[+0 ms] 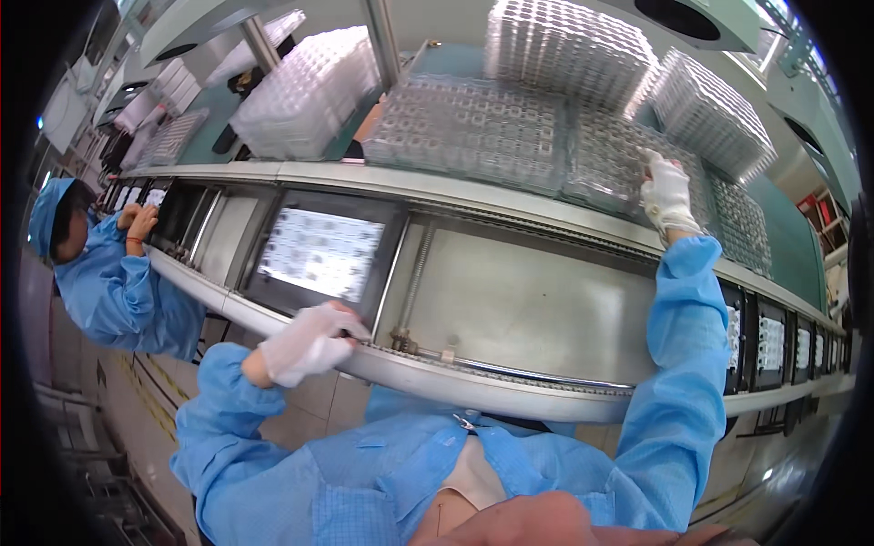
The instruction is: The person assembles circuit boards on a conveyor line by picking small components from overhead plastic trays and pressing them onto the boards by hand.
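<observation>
My left hand (311,344), in a white glove, is at the conveyor's near rail (428,387), beside the corner of a black carrier plate (309,207). Its fingers are curled together; what they hold, if anything, is hidden. On that plate lies a bright white sheet of small parts (323,250). My right hand (669,193), gloved with bare-looking fingertips, reaches across the conveyor to a clear plastic compartment tray (605,150). Its fingers are bent down at the tray, and anything between them is too small to make out.
Tall stacks of clear trays (569,45) stand on the green bench (792,227) behind the conveyor, with another clear tray (469,127) in front. More loaded black plates (772,350) sit along the line at right. At far left a co-worker (127,264) in blue works at the same line.
</observation>
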Action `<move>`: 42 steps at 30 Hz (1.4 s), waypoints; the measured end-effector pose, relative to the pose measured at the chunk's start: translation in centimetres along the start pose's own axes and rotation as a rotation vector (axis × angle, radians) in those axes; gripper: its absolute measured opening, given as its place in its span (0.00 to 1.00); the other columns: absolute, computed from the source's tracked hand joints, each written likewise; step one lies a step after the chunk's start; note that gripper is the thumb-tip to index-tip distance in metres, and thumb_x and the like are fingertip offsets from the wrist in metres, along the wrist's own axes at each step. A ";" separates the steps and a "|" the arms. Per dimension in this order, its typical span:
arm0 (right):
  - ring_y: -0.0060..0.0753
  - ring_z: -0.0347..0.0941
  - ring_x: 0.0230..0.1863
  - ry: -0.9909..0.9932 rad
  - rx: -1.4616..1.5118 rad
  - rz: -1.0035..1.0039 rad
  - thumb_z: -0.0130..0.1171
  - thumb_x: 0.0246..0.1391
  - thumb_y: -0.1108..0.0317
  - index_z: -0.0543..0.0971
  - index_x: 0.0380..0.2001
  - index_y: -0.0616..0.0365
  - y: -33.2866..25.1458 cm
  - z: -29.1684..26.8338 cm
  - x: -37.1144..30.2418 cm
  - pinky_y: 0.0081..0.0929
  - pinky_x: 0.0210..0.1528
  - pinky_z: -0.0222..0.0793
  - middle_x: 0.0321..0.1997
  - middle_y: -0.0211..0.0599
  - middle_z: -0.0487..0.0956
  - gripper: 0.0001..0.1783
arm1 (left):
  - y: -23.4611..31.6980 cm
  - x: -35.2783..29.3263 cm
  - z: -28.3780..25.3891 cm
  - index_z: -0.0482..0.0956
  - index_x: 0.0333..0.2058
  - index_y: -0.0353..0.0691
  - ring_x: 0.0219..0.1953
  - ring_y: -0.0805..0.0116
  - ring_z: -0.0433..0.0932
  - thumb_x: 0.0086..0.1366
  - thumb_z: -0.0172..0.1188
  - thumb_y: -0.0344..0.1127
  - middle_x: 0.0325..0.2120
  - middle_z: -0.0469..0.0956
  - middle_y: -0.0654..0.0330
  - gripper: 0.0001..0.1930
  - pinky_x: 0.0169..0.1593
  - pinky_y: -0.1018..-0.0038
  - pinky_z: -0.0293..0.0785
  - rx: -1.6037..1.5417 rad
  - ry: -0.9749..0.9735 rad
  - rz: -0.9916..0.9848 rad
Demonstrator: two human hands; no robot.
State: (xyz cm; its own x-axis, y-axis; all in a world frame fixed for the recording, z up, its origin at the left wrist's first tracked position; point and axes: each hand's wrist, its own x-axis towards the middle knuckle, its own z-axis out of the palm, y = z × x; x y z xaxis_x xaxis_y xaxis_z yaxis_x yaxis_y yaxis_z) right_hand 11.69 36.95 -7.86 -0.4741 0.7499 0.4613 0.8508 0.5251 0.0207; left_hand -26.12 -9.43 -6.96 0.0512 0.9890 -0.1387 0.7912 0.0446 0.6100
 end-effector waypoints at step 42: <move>0.41 0.75 0.37 0.038 0.786 -0.203 0.61 0.44 0.81 0.77 0.56 0.55 -17.3 -4.5 -13.8 0.37 0.44 0.71 0.30 0.35 0.78 0.30 | -0.4 15.0 -1.9 0.82 0.40 0.44 0.37 0.59 0.79 0.58 0.60 0.26 0.28 0.79 0.61 0.11 0.44 0.65 0.74 0.476 0.272 0.564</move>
State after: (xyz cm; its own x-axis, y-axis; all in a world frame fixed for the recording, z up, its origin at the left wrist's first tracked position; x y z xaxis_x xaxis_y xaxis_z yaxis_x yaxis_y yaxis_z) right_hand 4.50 15.68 -10.65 -0.5823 0.6029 0.5453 0.3347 0.7891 -0.5150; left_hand -26.77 5.60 -7.80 0.4201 0.8470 0.3257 0.8694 -0.4785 0.1230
